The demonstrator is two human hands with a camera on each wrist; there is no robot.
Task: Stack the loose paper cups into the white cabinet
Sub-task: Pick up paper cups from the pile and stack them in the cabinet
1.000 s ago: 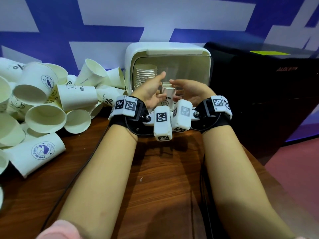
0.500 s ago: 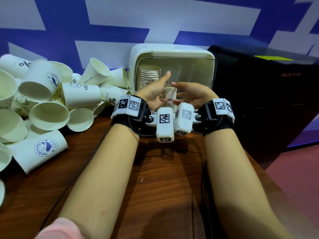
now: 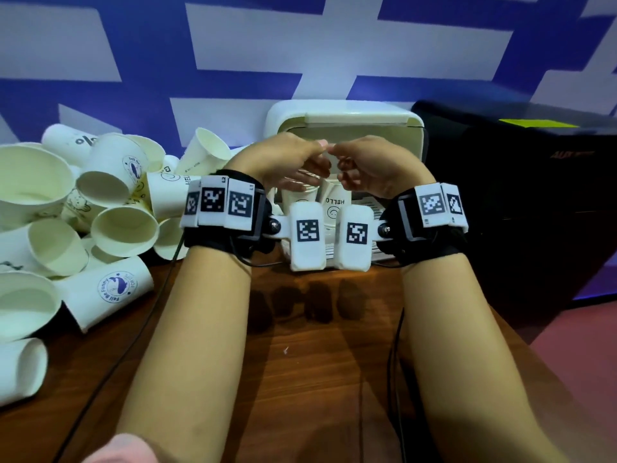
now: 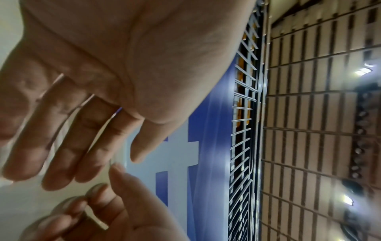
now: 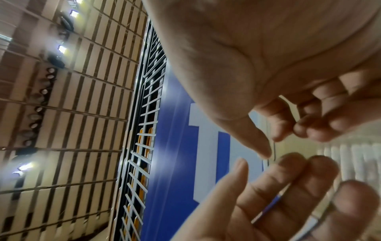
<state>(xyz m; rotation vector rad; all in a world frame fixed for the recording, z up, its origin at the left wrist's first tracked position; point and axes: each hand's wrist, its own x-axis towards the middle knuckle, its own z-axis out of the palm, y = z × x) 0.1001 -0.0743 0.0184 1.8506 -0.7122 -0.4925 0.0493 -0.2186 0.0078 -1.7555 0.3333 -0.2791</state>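
The white cabinet stands at the back of the wooden table. Inside its opening stand a "HELLO" paper cup and a second cup. Both hands are raised in front of the upper opening, thumbs nearly touching. My left hand has fairly straight fingers lying against a clear door pane. My right hand has curled fingers that seem to pinch the pane's edge. A ribbed cup stack shows in the right wrist view. Loose cups lie piled at the left.
A black appliance stands directly right of the cabinet. The cup pile reaches the table's left side and near edge. Thin cables run over the wood beside each forearm. A blue and white wall rises behind.
Both hands have let go of the "HELLO" cup, which now stands in the cabinet. They have risen to the top of the opening, and the head has moved closer.
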